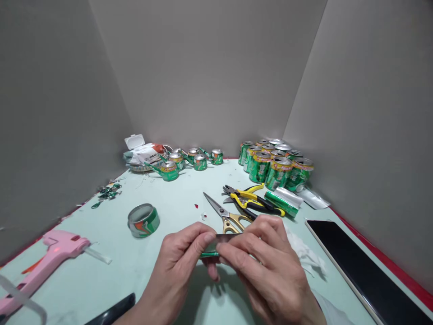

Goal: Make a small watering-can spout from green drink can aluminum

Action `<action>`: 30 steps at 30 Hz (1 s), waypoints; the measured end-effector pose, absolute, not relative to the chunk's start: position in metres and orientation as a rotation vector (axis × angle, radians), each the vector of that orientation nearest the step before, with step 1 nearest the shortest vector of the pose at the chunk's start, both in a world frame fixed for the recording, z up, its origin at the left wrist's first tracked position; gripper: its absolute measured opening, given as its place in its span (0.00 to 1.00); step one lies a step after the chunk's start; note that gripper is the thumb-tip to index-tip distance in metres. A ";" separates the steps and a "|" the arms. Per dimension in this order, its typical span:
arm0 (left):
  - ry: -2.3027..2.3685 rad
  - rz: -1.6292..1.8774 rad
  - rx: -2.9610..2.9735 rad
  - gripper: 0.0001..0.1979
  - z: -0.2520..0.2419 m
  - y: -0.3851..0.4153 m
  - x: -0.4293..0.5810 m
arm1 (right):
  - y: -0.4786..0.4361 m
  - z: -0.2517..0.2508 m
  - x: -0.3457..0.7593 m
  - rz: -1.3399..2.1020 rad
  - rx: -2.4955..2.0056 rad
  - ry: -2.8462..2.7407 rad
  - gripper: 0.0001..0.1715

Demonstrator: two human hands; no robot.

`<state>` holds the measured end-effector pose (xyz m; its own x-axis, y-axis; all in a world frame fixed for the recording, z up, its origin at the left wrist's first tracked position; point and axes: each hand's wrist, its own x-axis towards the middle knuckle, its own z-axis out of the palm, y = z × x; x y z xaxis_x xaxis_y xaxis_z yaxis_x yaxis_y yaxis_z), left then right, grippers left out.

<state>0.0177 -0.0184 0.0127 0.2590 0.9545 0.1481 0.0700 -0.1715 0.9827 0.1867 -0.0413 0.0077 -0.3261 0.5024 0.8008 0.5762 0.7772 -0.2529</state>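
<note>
A small strip of can metal (212,249), silvery grey with a green edge, spans the gap between my hands near the front of the table. My left hand (177,262) pinches its left end between thumb and fingers. My right hand (270,264) grips the other end, and its fingers hide much of the piece. Just beyond my hands lie gold-handled scissors (221,211), blades pointing away to the left. A short cut-off can section (144,221), green and open at the top, stands beyond my left hand.
A pink glue gun (62,253) lies at left, near metal scraps (108,192). Yellow-and-black pliers (252,198) and rolled can sheet (282,203) lie right of centre. Grouped cans (279,171), small can pots (200,162) and a wipes pack (147,154) stand behind. A black-screened tablet (365,271) lies right.
</note>
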 end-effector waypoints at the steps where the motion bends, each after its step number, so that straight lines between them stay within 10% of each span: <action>1: 0.969 1.075 1.474 0.14 0.012 -0.019 0.017 | -0.042 0.008 0.186 -0.091 -0.807 -1.984 0.13; 30: 0.962 1.144 1.318 0.04 0.013 -0.019 0.020 | -0.040 0.007 0.192 -0.200 -0.850 -1.828 0.15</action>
